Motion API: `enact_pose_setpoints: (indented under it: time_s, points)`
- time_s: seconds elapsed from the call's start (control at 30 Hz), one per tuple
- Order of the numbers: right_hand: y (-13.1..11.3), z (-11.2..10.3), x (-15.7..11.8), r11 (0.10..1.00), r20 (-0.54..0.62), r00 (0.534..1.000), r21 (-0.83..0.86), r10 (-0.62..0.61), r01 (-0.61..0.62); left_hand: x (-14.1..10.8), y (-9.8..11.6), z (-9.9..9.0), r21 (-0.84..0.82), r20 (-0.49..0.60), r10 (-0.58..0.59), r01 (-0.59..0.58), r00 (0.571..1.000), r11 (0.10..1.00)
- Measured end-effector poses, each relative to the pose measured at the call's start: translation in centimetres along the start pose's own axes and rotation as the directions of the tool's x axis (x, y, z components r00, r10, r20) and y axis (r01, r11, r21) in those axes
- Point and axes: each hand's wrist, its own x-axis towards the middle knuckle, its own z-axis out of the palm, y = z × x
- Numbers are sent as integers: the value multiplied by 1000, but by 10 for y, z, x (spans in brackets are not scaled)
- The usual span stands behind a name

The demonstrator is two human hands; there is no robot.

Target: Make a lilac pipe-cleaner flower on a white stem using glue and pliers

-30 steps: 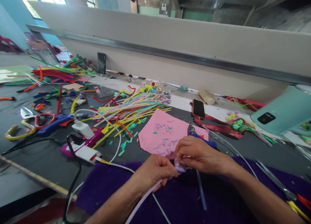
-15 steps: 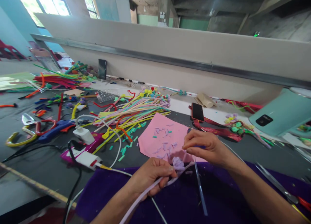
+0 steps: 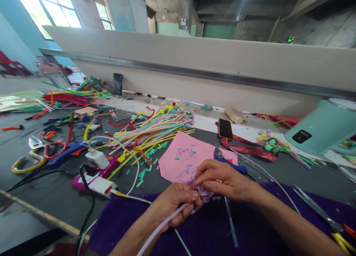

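Observation:
A small bundle of lilac pipe cleaner (image 3: 205, 195) is between the two hands, over dark purple cloth. My left hand (image 3: 178, 204) pinches it from the left, and a long lilac stem (image 3: 161, 226) trails from these fingers toward the lower edge. My right hand (image 3: 219, 178) is closed at the bundle's upper side, its fingers covering much of it. Behind the hands lies a pink sheet (image 3: 167, 161) scattered with short lilac pieces. A blue-handled glue gun (image 3: 233, 167) rests beyond my right hand. A clear stick (image 3: 231, 222) lies on the purple cloth (image 3: 133, 226).
Left are a magenta power strip (image 3: 111, 165) with white plugs and cables, pliers (image 3: 57, 152) and coloured pipe cleaners (image 3: 155, 126). Toward the right stand a phone (image 3: 225, 129) and a teal container (image 3: 324, 126). Scissors (image 3: 319, 209) lie at the lower right.
My right hand has moved left and down onto the lilac bundle, uncovering the glue gun. My left hand keeps its pinch. The view has tilted slightly.

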Motion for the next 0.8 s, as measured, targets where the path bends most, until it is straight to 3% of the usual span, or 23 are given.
enact_pose_setpoints:
  time_s: [0.33,0.43,0.5,0.57,0.67,0.8]
  points:
    - [2,4,1,999,-17,1000,29,17,-16,2,-4,-2,-22,29,55,-54,998,998]
    - [4,3,2,997,-129,990,72,49,-40,2,-3,-3,-73,34,98,-95,995,993]
    - [7,3,2,983,-268,954,157,132,-92,1,-3,-2,-155,-29,134,-137,991,978]
    - [10,5,2,944,-380,885,288,269,-163,-1,-3,-1,-249,-115,177,-201,978,947]
    - [13,10,3,858,-406,806,461,431,-226,-4,-3,1,-349,-197,273,-327,942,878]
    - [10,19,5,816,-309,842,529,442,-235,-5,-2,3,-405,-230,344,-411,910,817]
